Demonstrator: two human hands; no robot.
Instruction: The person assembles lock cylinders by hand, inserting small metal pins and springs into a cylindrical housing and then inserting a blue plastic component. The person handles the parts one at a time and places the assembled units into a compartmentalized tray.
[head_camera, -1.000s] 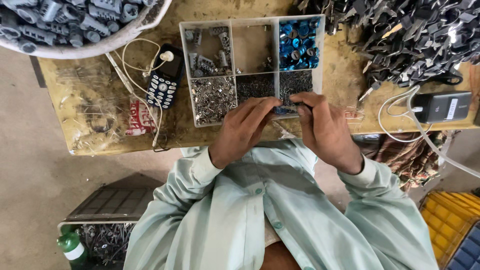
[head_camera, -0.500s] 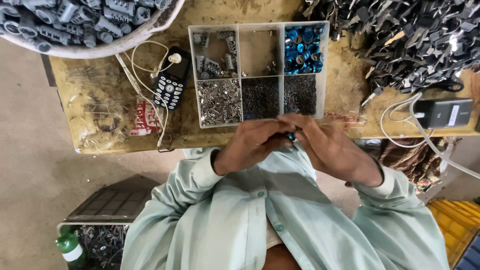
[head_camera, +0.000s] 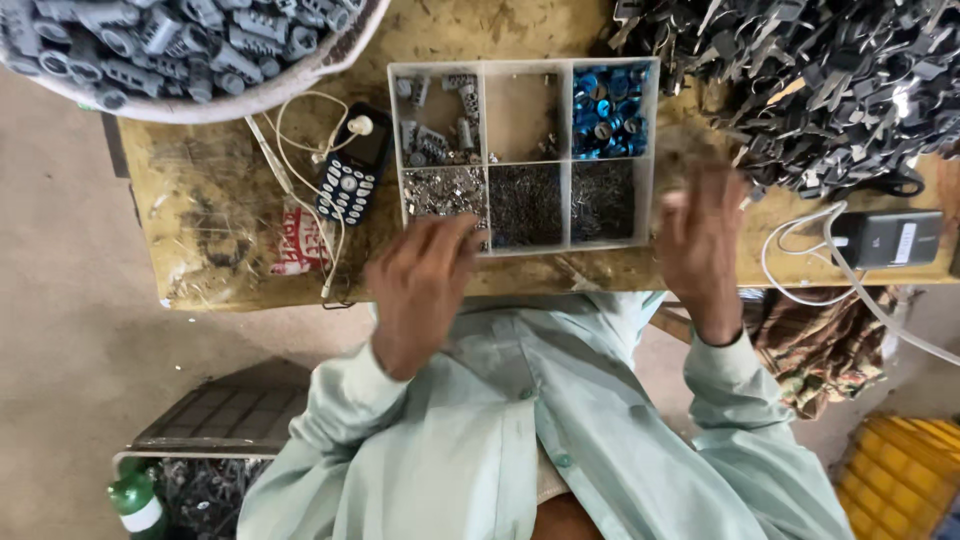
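On the worn yellow-brown workbench (head_camera: 200, 200), my left hand (head_camera: 420, 285) reaches, fingers curled and apparently empty, over the clear six-compartment plastic parts tray (head_camera: 524, 155) at upper centre; my blurred right hand (head_camera: 700, 240) heads, loosely open, toward the dark metal parts pile (head_camera: 820, 90) upper right. I'm fetching pieces; next needs a careful pinch.

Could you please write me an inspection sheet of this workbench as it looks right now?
Surface: worn yellowish wooden bench top, stained and scratched.
Job's things: clear plastic six-compartment tray with blue caps, grey parts and small metal bits.
Clutter: dark metal parts pile; white basin of grey plastic pieces; dark keypad phone; black box-shaped device.
Grippers: left hand at the tray's near edge; right hand blurred, beside the tray.
Cables: white earphone cable; white cable.
Surroundings: green bottle, yellow crate.
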